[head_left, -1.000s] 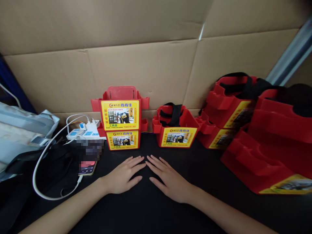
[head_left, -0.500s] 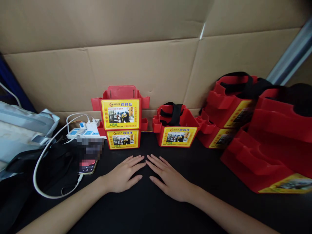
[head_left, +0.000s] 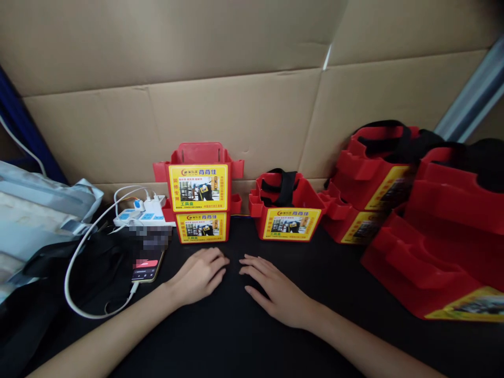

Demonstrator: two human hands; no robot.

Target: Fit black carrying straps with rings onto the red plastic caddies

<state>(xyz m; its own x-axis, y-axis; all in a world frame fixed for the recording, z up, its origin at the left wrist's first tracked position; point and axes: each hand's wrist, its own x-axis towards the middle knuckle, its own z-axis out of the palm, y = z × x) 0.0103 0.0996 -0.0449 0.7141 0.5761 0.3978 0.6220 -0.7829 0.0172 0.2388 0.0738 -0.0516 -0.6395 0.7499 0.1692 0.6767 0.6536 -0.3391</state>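
My left hand [head_left: 199, 275] rests palm down on the black table [head_left: 244, 336], fingers slightly curled and holding nothing. Beside it lies my right hand [head_left: 275, 293], also palm down with its fingers spread and empty. Just beyond the left hand stand two stacked red tool boxes [head_left: 200, 194] with yellow labels. A single red tool box [head_left: 285, 207] with a black strap sits beyond the right hand.
More red tool boxes [head_left: 429, 210] with black straps crowd the right side. A phone [head_left: 147, 265] on a white cable [head_left: 79, 262] lies at left, near a white power strip [head_left: 142, 212] and a grey bag [head_left: 35, 210]. A cardboard wall [head_left: 236, 94] closes the back.
Both hands have drawn slightly apart and their fingers have curled a little; the left hand's fingers are less stretched. The view has shifted slightly.
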